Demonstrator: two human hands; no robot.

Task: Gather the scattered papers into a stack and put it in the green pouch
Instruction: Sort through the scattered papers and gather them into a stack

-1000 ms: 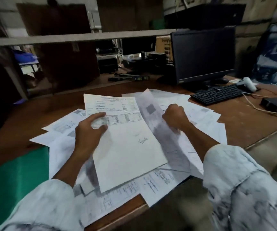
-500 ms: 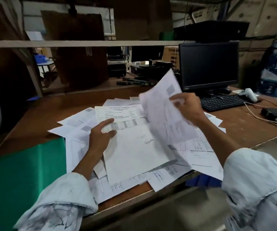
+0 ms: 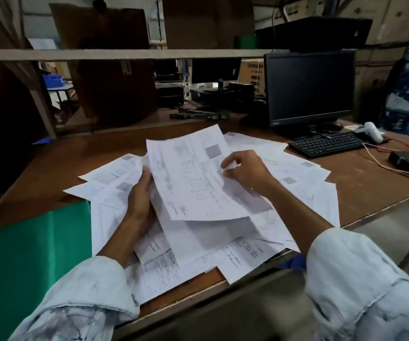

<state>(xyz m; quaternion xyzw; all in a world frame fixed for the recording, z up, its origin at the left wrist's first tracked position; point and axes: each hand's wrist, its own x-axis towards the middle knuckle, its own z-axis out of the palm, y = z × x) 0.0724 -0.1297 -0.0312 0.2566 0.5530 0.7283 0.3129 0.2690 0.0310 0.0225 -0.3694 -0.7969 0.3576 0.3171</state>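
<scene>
Step in hand: gathering, judged early.

- Right hand [image 3: 245,168] pinches the right edge of 1 white printed paper sheet [image 3: 193,183], fingers curled on it, and holds it tilted above the pile.
- Left hand [image 3: 138,195] grips the left edge of a thin gathered stack of white paper [image 3: 205,232] lying just under that sheet. The thumb is at the edge and the fingers are hidden beneath the paper.
- The sheet's left edge reaches the left thumb. I cannot tell whether it sits square on the gathered stack.
- Loose white printed papers [image 3: 304,188] lie fanned over the brown wooden desk [image 3: 370,193], to the left, to the right and under both forearms. Several overlap at odd angles, and a few overhang the near edge.
- The flat green pouch [image 3: 31,254] lies at the near-left corner of the desk, just beside the left forearm, with its right edge meeting the spread of paper. Its opening is not visible and nothing is in it yet.
- A black keyboard [image 3: 326,143] and a dark monitor [image 3: 309,87] stand at the far right, near the outermost papers.

Judgement: most of the papers are ungathered, and the pouch step is well off.

Next move calls for:
1. Laying the sheet flat on the gathered stack, with the left thumb clamping it.
2. Freeing the right hand to reach for another loose sheet, most likely from the right-hand fan.
3. Keeping the edges aligned, since thin sheets slide and skew.
4. Taking the overhanging sheets soon, as they could slip off the desk.
</scene>
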